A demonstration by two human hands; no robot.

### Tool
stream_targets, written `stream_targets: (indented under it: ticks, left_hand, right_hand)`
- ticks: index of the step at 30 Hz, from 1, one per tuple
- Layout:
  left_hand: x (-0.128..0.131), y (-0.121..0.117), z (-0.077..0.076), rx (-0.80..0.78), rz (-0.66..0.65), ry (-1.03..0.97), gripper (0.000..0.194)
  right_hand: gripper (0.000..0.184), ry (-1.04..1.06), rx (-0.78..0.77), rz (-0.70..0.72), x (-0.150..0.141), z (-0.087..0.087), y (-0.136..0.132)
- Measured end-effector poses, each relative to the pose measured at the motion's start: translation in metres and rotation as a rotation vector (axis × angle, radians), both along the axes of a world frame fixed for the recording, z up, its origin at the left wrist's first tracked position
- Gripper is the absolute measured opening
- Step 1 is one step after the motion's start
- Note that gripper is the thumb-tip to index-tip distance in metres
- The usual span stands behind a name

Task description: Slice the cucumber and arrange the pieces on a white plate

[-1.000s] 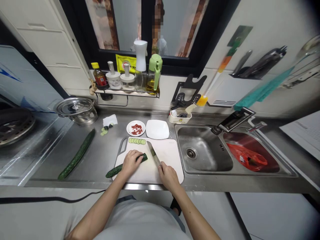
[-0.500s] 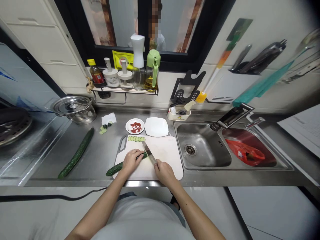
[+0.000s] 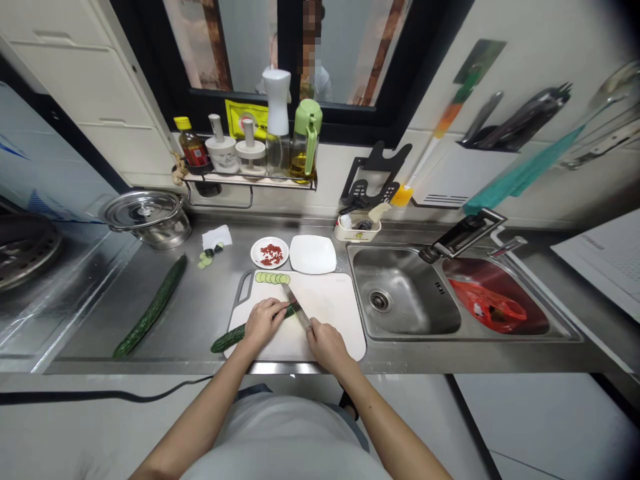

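Cucumber (image 3: 229, 339): slanting over the cutting board (image 3: 340, 307), one end poking out past the board's left edge, the other up by the blade.
Left hand (image 3: 263, 323): curled over the cucumber, fingers clamped on its upper stretch, and that's a firm-looking hold!
Right hand (image 3: 327, 343): wrapped round the handle of the knife (image 3: 295, 301), apart from the left hand.
Blade: crossing at the cucumber's far end, right beside the left fingertips; whether it has bitten in, can't tell from here.
Done: one overlapping row of slices (image 3: 271, 277) along the board's back edge, near its grey handle.
Left: plenty, I'd judge; a good uncut length runs under and behind the left hand.
Second cucumber (image 3: 153, 310): looks whole, over on the steel counter, well apart from the board.
Behind the board: red bits (image 3: 271, 253) on a round plate (image 3: 254, 254), square plate (image 3: 313, 254) just beside.
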State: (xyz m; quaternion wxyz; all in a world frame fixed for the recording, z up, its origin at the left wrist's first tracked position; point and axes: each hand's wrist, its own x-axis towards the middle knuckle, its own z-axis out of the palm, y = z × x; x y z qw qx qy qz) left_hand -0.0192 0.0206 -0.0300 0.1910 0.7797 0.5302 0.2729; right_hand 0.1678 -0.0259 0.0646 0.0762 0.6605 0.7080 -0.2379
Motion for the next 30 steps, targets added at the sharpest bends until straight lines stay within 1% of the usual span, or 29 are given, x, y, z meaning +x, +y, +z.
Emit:
stream_targets:
  ticks: [11,17,23,30]
  left_hand:
    - [0.001,0.001,0.002,-0.004,-0.007,-0.010,0.025]
    - [0.001,0.000,0.004,-0.002,-0.001,0.001,0.024]
    - [0.002,-0.001,0.003,0.005,0.000,0.001,0.024]
    - [0.002,-0.001,0.003,-0.002,-0.006,0.021,0.025]
  right_hand:
    - [0.031,-0.028,-0.021,0.014,-0.005,0.005,0.000]
    - [0.030,-0.033,-0.010,-0.004,-0.003,0.007,0.001]
    - [0.031,-0.028,-0.013,0.008,-0.004,0.009,0.000]
    - [0.032,-0.045,-0.050,0.017,-0.007,0.017,0.000]
